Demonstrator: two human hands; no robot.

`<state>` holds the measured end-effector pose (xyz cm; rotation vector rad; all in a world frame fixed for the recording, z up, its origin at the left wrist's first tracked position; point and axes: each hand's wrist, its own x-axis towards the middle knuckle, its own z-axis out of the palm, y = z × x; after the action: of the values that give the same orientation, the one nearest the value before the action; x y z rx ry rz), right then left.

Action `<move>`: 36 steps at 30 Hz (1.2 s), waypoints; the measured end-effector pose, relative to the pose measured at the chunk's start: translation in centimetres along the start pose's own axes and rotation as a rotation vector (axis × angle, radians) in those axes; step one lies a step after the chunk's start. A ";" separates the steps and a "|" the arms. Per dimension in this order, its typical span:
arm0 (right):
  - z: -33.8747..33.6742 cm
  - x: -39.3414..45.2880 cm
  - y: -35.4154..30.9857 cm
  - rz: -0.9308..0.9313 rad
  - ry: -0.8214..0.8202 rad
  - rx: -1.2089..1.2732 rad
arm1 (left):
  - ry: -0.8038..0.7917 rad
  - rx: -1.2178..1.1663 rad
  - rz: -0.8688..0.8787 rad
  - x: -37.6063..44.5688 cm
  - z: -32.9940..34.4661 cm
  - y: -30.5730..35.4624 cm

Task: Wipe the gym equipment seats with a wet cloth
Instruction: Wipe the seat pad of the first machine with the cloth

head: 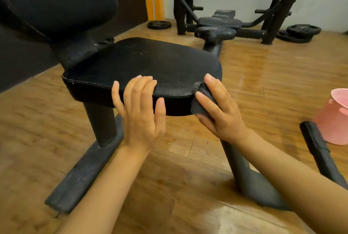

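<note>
A black padded seat (pixel 143 64) with white stitching along its near edge stands on a black post in the middle of the view. Its black backrest (pixel 56 0) rises at the upper left. My left hand (pixel 140 109) lies with straight fingers over the seat's near edge, fingertips on the top surface. My right hand (pixel 218 107) holds a dark grey cloth (pixel 202 100) against the seat's near right corner, thumb and fingers curled round it.
A pink bucket (pixel 333 118) stands on the wooden floor at the right, beside a black padded bar (pixel 318 149). Black frame legs (pixel 84 173) run along the floor under the seat. Another bench (pixel 218 24) and weight plates (pixel 299 33) stand at the back.
</note>
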<state>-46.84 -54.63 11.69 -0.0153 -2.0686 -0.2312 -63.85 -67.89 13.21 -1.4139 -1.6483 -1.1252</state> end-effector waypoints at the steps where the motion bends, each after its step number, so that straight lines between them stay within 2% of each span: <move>1: 0.4 -0.1 0.0 -0.002 0.032 0.019 | 0.003 0.011 -0.010 -0.2 0.2 0.5; 7: 2.7 3.5 -2.3 -0.120 0.275 -0.065 | 0.026 0.038 -0.049 -0.7 0.8 1.1; 9: 2.2 3.4 -1.5 -0.216 0.244 -0.031 | 0.043 0.041 -0.068 -0.8 0.7 1.2; 12: 1.1 1.9 1.6 -0.335 0.100 0.035 | 0.068 0.054 -0.092 -0.9 1.1 2.8; 14: 0.6 0.9 3.9 -0.299 0.042 0.132 | 0.049 0.097 -0.077 -0.9 1.8 4.2; 17: 0.5 -0.3 7.6 -0.134 -0.004 0.299 | 0.024 0.164 -0.071 -0.8 2.6 5.0; 19: 0.7 -0.3 8.8 -0.107 -0.032 0.370 | 0.018 0.189 -0.065 -0.7 2.7 4.9; 31: 1.1 2.7 6.0 -0.428 0.069 0.288 | 0.102 0.212 -0.089 -0.7 3.4 4.9; 34: 1.4 2.1 8.7 -0.495 0.034 0.302 | 0.090 0.265 -0.046 -0.7 3.3 4.8; 36: 2.0 1.2 11.6 -0.473 0.010 0.321 | 0.039 0.300 0.033 -0.7 3.0 4.9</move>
<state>-47.92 -43.00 13.64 0.6737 -2.0522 -0.1820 -58.85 -65.22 12.28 -1.2137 -1.6787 -0.8394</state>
